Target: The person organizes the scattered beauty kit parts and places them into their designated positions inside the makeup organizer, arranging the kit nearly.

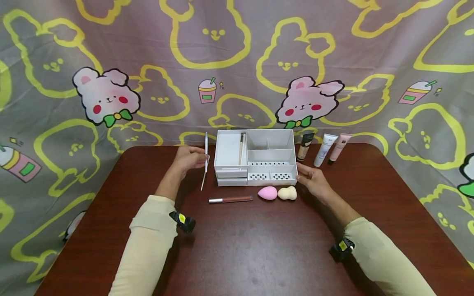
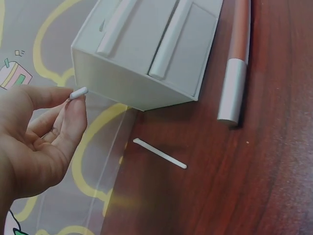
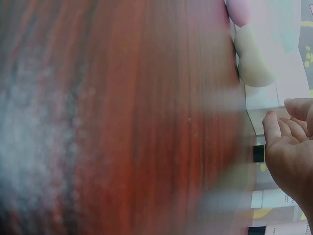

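My left hand [image 1: 190, 159] pinches a slim white stick, a pen or brush by its shape [image 1: 206, 144], upright beside the left wall of a white desktop organizer [image 1: 230, 148]. Only the white end of this stick [image 2: 79, 93] shows between thumb and fingertips in the left wrist view. Below that hand a thin white stick [image 2: 160, 154] lies on the table. At the organizer's right front corner is my right hand [image 1: 312, 179], its fingers against the side wall. Two brushes [image 1: 242, 148] stand in the left compartment.
On the brown table [image 1: 237, 246], a lip gloss tube [image 1: 231, 200], a pink sponge [image 1: 268, 193] and a cream sponge [image 1: 287, 193] lie before the organizer. To its right stand a black-capped tube [image 1: 305, 147], a white tube [image 1: 325, 150] and a pink tube [image 1: 339, 149]. A patterned curtain [image 1: 237, 70] hangs behind.
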Demonstrator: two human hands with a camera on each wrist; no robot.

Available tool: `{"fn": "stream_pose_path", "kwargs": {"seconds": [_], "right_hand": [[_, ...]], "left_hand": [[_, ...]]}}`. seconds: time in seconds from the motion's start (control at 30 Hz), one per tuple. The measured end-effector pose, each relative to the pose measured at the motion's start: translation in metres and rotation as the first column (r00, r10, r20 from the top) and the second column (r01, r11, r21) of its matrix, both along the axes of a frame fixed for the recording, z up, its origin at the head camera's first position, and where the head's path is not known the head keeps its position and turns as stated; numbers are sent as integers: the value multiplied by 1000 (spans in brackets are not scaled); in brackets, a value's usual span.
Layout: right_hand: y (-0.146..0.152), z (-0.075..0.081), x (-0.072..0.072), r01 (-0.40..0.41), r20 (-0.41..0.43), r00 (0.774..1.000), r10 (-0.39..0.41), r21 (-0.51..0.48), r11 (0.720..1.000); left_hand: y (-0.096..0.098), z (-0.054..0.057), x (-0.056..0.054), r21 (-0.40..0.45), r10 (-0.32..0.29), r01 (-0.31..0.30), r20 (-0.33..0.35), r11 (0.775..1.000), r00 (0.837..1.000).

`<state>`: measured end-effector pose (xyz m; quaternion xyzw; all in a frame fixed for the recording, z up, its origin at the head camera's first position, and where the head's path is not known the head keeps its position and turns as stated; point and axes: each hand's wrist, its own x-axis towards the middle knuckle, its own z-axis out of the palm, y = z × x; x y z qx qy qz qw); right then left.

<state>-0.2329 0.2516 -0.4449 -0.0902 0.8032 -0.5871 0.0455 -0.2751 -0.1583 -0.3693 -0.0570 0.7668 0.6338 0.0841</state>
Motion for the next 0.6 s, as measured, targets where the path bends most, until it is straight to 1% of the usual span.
{"fn": "stream_pose_path", "kwargs": {"seconds": [0.13, 0.3, 0.6], "right_hand": [[0, -1, 0, -7, -6, 1000, 7, 0, 1000], [1, 0, -1, 4, -3, 1000, -4, 8, 1000], [0, 1, 0, 4, 0, 1000, -4, 6, 1000]], "left_hand": [[1, 5, -1, 5, -6, 6, -8, 1000, 1000], [3, 9, -3, 9, -9, 9, -8, 1000, 1000], [16, 20, -3, 33, -21, 22, -17, 999, 1000]]}}
